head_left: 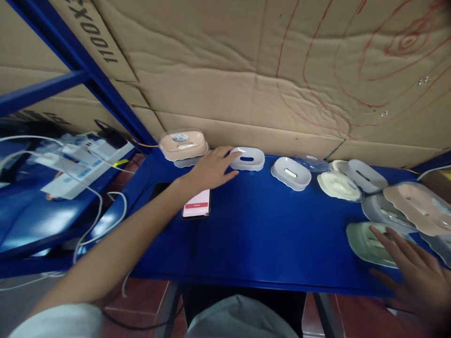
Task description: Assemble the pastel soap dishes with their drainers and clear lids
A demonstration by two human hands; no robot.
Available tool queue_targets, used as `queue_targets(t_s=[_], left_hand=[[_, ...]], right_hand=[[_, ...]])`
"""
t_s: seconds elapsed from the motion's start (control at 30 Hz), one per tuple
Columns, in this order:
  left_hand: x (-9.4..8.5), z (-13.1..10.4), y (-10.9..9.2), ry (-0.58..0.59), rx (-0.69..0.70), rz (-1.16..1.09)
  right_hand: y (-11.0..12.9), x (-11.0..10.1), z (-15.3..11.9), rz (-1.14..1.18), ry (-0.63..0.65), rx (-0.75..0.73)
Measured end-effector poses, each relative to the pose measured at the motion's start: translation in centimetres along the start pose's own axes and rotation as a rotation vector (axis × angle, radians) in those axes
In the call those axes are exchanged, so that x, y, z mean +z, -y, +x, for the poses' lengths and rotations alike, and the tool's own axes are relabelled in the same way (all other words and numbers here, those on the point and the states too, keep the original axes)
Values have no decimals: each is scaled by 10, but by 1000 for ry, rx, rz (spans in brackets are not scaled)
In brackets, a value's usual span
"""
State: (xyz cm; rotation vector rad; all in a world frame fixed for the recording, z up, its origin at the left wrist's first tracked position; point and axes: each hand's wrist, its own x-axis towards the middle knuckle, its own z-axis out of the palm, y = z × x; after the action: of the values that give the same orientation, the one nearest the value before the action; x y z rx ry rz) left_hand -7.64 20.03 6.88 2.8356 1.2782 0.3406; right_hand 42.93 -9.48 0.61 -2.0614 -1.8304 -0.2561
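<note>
My left hand (215, 167) reaches across the table with fingers apart. Its fingertips overlap the left end of a white soap dish (254, 164) that has a slot in its middle; whether they touch it I cannot tell. Over a pale green soap dish (360, 241) at the right, my right hand (416, 267) is spread open, slightly blurred, and partly hides it. A second whitish dish (298, 177) lies right of the first one. A peach soap dish (183, 146) under a clear cover stands behind my left hand. Below that hand lies a lit phone (196, 209), partly covered by my forearm.
Cream dishes (336, 186), a grey-white dish (368, 176) and a peach dish (417, 206) crowd the blue table's (260, 234) right end, with a clear lid (313, 164) behind. Cardboard (211, 70) walls the back. A power strip (82, 173) with white cables lies left.
</note>
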Motion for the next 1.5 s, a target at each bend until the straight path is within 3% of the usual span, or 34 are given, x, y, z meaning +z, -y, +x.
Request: queue_targets(t_s=[0.07, 0.17, 0.33, 0.43, 0.53, 0.63, 0.73, 0.83, 0.9, 1.0, 1.13, 1.33, 1.4, 1.5], left_hand=[[16, 20, -16, 112, -11, 3], [31, 32, -39, 175, 15, 8], [34, 7, -74, 174, 72, 37], [34, -18, -94, 159, 135, 73], [36, -38, -115, 129, 218, 84], [37, -53, -134, 114, 257, 68], [34, -67, -141, 81, 290, 55], [28, -78, -132, 43, 296, 22], [24, -82, -119, 27, 257, 6], [19, -81, -99, 3, 178, -3], [14, -70, -85, -36, 131, -18], [22, -55, -96, -34, 257, -32], [27, -53, -101, -18, 295, -42], [29, -45, -98, -27, 300, -67]], right_hand=[[21, 2, 9, -9, 111, -95], [44, 7, 29, 21, 199, -230], [65, 7, 67, 339, 342, -302], [93, 1, 100, 458, 248, -339], [146, 5, 151, 516, 88, -426], [212, 30, 209, 484, 96, -564], [270, 66, 253, 314, 185, -623], [308, 96, 273, 208, 247, -645], [320, 107, 275, 199, 261, -660], [315, 107, 270, 190, 270, -669], [267, 85, 255, 201, 197, -622], [173, 55, 216, 153, 72, -497], [158, 55, 204, 129, 48, -488], [154, 61, 191, 160, 59, -511]])
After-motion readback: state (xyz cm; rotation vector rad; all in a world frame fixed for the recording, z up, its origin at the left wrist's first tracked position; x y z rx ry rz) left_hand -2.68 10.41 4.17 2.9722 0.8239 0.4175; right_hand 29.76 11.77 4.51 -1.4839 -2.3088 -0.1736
